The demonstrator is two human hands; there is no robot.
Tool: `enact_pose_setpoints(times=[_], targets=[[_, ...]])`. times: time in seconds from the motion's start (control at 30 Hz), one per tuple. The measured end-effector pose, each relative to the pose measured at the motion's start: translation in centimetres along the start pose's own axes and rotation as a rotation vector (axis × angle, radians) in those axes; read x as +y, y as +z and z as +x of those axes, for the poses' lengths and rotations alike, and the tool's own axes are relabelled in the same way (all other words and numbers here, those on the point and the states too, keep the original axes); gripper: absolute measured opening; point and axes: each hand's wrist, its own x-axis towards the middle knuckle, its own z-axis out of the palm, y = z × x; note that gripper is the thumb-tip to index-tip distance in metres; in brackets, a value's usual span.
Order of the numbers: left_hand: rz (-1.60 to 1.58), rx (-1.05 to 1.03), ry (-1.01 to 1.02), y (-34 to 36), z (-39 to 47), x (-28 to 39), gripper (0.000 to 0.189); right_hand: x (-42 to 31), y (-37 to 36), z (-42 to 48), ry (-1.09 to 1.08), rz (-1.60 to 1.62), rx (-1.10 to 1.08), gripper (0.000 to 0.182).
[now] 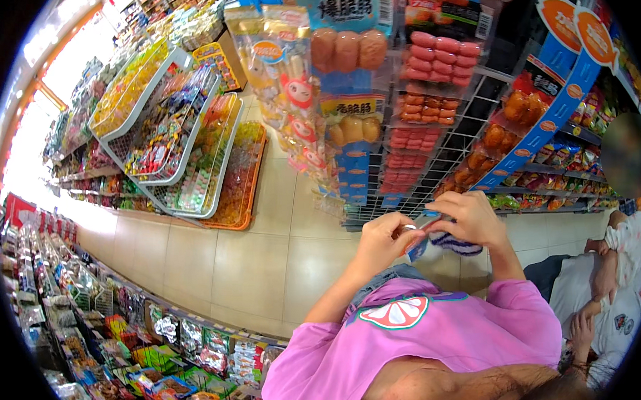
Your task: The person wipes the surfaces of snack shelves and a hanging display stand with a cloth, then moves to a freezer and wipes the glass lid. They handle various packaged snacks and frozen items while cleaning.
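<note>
Near the middle right, my left hand [389, 237] has its thumb and fingers closed on a small blue packet [417, 249], part of which hangs below the fingers. My right hand [467, 219] meets it from the other side, its fingers pinching a small piece with a blue end [431, 213]; whether this is part of the same packet I cannot tell. Both hands are in front of my pink shirt, beside the low end of a wire rack. Packs of pink sausages [443, 58] and brown sausages [356, 51] hang on this rack, above the hands in the picture.
Tiered wire bins of wrapped sweets [172, 120] stand at the left on a tiled floor [253, 267]. Shelves of packaged snacks [161, 362] curve along the lower left. More snack shelves [560, 165] stand at the right. Other people [603, 295] are close by at the lower right.
</note>
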Motion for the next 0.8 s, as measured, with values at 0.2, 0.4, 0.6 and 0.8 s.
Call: enact_pose_setpoints(times=[0.2, 0.4, 0.6, 0.8], targets=[[-0.06, 0.142, 0.039, 0.0, -0.9, -0.7, 0.02, -2.2, 5.8, -0.4, 0.005, 0.261, 0.18, 0.02], [0.228, 0.284, 0.325, -3.9, 0.7, -0.5, 0.038, -3.0, 9.2, 0.0, 0.142, 0.586, 0.287, 0.009], [0.514, 0.75, 0.372, -11.4, 7.9, 1.5, 0.107, -4.1, 8.9, 0.9, 0.233, 0.665, 0.359, 0.008], [0.546, 0.752, 0.301, -12.4, 10.5, -2.3, 0.101, -6.0, 10.2, 0.6, 0.229, 0.682, 0.403, 0.011]])
